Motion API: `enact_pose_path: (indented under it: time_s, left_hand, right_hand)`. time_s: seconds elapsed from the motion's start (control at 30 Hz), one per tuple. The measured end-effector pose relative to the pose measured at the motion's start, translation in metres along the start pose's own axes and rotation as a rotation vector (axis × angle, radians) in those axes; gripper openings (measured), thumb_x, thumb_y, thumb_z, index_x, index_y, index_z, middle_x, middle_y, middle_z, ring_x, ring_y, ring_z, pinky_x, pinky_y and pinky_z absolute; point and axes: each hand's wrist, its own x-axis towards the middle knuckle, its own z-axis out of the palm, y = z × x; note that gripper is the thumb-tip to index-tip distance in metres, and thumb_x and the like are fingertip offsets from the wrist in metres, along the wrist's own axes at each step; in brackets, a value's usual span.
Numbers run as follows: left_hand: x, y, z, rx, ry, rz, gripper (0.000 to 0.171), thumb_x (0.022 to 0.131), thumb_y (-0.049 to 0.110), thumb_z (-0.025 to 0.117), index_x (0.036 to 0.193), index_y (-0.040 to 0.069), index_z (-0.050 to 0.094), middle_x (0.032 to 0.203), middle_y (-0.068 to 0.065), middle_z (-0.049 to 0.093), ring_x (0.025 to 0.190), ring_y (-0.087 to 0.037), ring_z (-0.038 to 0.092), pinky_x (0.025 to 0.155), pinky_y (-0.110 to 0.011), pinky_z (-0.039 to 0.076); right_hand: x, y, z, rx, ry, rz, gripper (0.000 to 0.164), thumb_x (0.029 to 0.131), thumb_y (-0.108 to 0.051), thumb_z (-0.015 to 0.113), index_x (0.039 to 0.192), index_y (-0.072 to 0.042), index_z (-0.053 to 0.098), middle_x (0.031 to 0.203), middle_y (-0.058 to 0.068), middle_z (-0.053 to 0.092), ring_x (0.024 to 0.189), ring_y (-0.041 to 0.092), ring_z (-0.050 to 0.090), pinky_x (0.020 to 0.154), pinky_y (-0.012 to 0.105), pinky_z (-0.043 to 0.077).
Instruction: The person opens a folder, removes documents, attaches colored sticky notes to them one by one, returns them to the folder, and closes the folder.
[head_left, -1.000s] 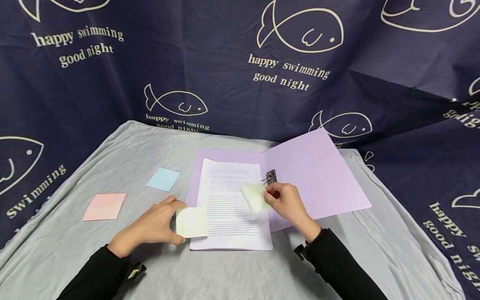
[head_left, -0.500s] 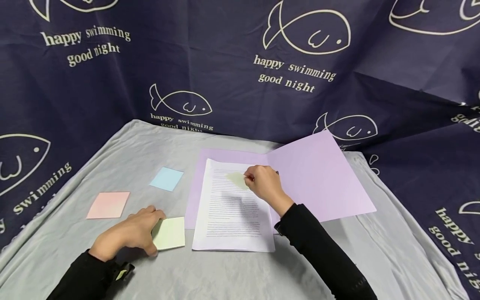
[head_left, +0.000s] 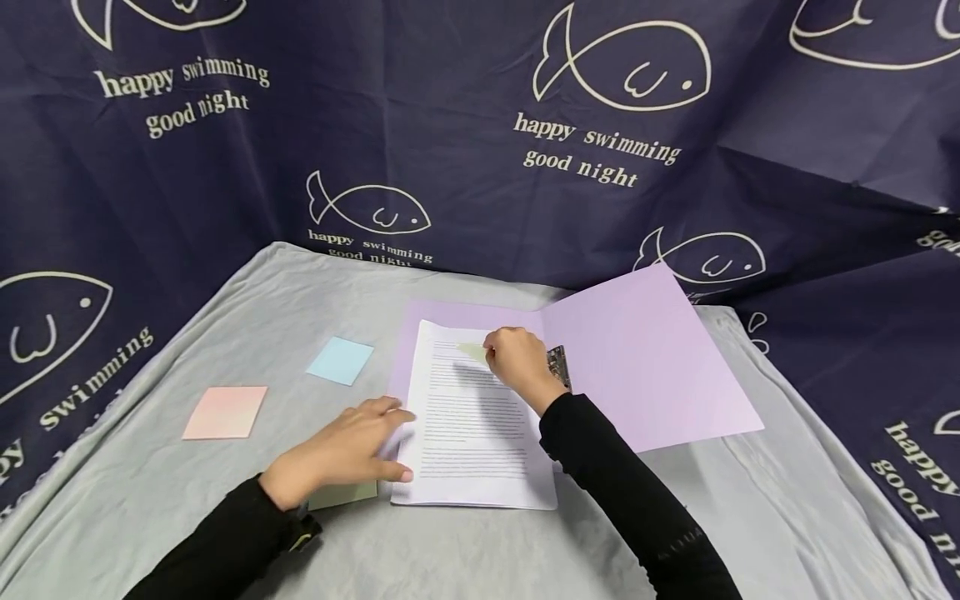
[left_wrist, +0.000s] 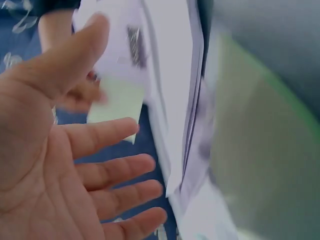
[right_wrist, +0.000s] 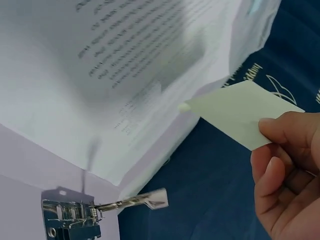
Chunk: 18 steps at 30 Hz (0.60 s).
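Note:
My right hand (head_left: 519, 360) pinches one pale green sticky note (right_wrist: 240, 115) between thumb and fingers, over the upper part of the printed sheets (head_left: 472, 433). In the right wrist view the note's free corner points toward the text. The sheets lie in an opened purple folder (head_left: 645, 367), beside its metal lever clip (right_wrist: 75, 215). At the left edge of the sheets is my left hand (head_left: 348, 446), fingers spread, holding nothing. Under that hand lies a green sticky-note pad (head_left: 343, 497), mostly hidden by it in the head view and large and blurred in the left wrist view.
A pink sticky-note pad (head_left: 225, 412) and a blue one (head_left: 341, 361) lie on the grey cloth (head_left: 450, 554) to the left. Behind the table hangs a dark blue curtain (head_left: 465, 108) printed with fish. The folder's right cover slants upward toward it.
The left hand has set the green pad down left of the sheets, released it and moved toward their edge. My right hand has carried the note up and left over the top of the page.

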Motion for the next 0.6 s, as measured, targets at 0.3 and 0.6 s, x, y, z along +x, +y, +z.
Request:
enact_pose_path:
  time_s: [0.3,0.6]
  left_hand:
    - [0.024,0.024,0.018,0.11,-0.11,0.045,0.05,0.067,0.028,0.081,0.108,0.007,0.063,0.108,-0.012,0.056,0.104,-0.028,0.051,0.075,-0.046,0.041]
    - [0.023,0.023,0.03,0.153,-0.117,0.024,0.048,0.058,0.024,0.086,0.097,0.012,0.061,0.086,0.003,0.047,0.079,-0.02,0.052,0.059,-0.037,0.041]
  right_hand:
    - [0.013,-0.004,0.012,-0.136,-0.043,-0.036,0.016,0.08,-0.001,0.061,0.074,-0.012,0.069,0.069,0.002,0.06,0.065,0.026,0.062,0.052,0.04,0.049]
    - [0.015,-0.004,0.029,-0.162,-0.113,-0.065,0.027,0.08,0.005,0.054,0.062,-0.014,0.06,0.064,0.001,0.056,0.065,0.023,0.061,0.051,0.039,0.049]
